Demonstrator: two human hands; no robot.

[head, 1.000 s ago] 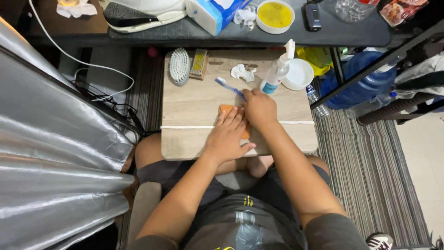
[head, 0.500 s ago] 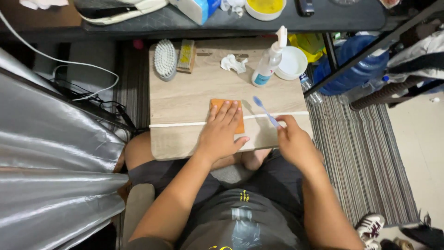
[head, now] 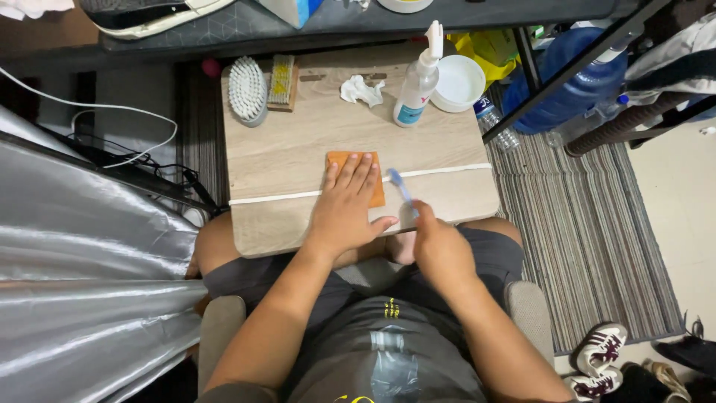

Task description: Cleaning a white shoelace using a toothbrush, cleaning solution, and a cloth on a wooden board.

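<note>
A silver sheet [head: 82,269] fills the left edge, with white and black cables [head: 127,149] trailing beside it on the floor. Next comes a wooden board [head: 298,149] resting across the seated person's lap. At its far left corner lie a white brush [head: 247,89], bristles up, and a smaller wooden brush [head: 281,80] just beside it.

In the middle of the board an orange pad [head: 341,158] lies flat. The left hand [head: 344,209] presses on it with fingers spread and palm down (a flat hold, not a clench), covering most of the pad so only its far edge and right strip show. A white line [head: 455,170] runs across the board under the pad.

Farther back sit a crumpled white tissue [head: 362,90] and a white spray bottle [head: 418,86], upright, with a white bowl [head: 458,82] touching the board's far right corner.

The right hand [head: 440,246] is closed around the handle of a blue toothbrush [head: 403,190], whose head points up toward the pad's right edge, just beside the left fingertips.

Right of the board a clear bottle [head: 496,127] lies on a striped rug [head: 589,239], a large blue jug [head: 574,82] stands behind a dark bar, and sneakers [head: 597,351] sit at the rug's near corner.
</note>
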